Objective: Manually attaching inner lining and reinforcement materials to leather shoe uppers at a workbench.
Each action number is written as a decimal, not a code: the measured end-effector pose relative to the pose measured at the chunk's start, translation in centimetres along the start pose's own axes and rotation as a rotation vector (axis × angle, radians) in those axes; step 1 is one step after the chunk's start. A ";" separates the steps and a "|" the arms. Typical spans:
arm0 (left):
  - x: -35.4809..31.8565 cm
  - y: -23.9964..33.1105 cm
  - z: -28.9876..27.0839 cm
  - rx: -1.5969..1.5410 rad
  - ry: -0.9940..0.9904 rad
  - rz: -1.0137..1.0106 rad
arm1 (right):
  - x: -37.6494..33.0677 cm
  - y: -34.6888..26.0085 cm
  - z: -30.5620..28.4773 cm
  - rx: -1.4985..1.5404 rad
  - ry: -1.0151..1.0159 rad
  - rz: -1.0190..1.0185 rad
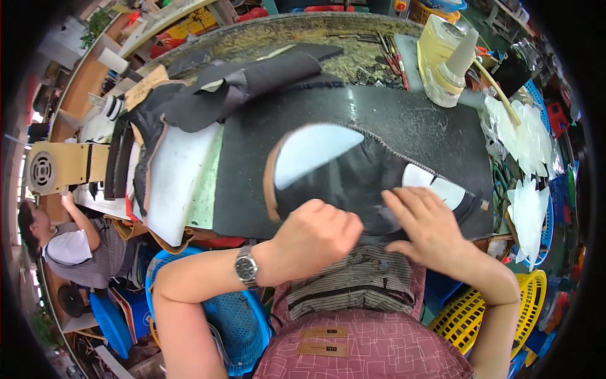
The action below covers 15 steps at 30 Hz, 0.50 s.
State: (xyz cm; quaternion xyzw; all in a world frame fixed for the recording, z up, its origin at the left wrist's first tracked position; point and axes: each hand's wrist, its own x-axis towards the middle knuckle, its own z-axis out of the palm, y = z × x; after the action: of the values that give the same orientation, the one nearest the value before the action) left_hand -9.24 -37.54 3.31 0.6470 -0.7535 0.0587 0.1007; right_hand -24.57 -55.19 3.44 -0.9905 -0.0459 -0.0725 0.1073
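A black leather-like piece [344,180], perhaps a shoe upper, lies on the dark work mat [252,132]. It has a white patch [315,151] at its left, a smaller white patch [435,186] at its right, a brown strip along the left edge and a toothed edge along the top. Over its near edge my left hand [319,234] is closed in a fist; whatever it grips is hidden. My right hand [429,230] rests with fingers spread on the piece, beside the smaller patch.
Dark folded material [246,85] is heaped at the back left, by a white sheet [180,177]. A yellowish container with a cone [448,69] stands back right, near white pieces [524,139]. Blue [237,322] and yellow [467,316] baskets flank me. Another person [82,240] works at far left.
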 end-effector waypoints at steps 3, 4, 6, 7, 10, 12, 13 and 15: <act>2.2 -0.7 -3.5 -0.408 0.404 0.031 | 1.9 -2.0 -0.2 0.045 0.168 -0.072; 2.3 -2.6 -4.0 -0.406 0.657 -0.056 | 2.4 -1.4 -0.8 0.135 0.177 -0.064; 1.6 -8.2 -2.9 -0.222 0.887 -0.605 | 2.4 0.1 -2.5 0.270 0.223 -0.042; 0.6 -12.0 -1.8 0.013 0.774 -0.773 | 2.2 0.2 -3.7 0.355 0.191 -0.005; -2.7 -19.9 1.9 0.318 0.274 -1.009 | 2.6 -1.1 -6.3 0.560 0.044 0.150; -2.0 -23.0 2.3 0.213 0.346 -0.847 | 2.5 -1.4 -6.3 0.688 -0.043 0.222; -0.5 -23.8 1.6 0.150 0.401 -0.832 | 2.4 -1.4 -6.2 0.755 -0.082 0.238; 1.8 -24.6 -0.1 -0.013 0.434 -0.912 | 1.7 -1.0 -5.9 0.862 -0.179 0.248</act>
State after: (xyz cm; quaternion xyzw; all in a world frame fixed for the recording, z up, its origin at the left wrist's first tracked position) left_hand 14.83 -43.11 2.76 0.8826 -0.3561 0.1374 0.2744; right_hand -23.81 -55.40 9.56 -0.8559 0.0380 0.0524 0.5131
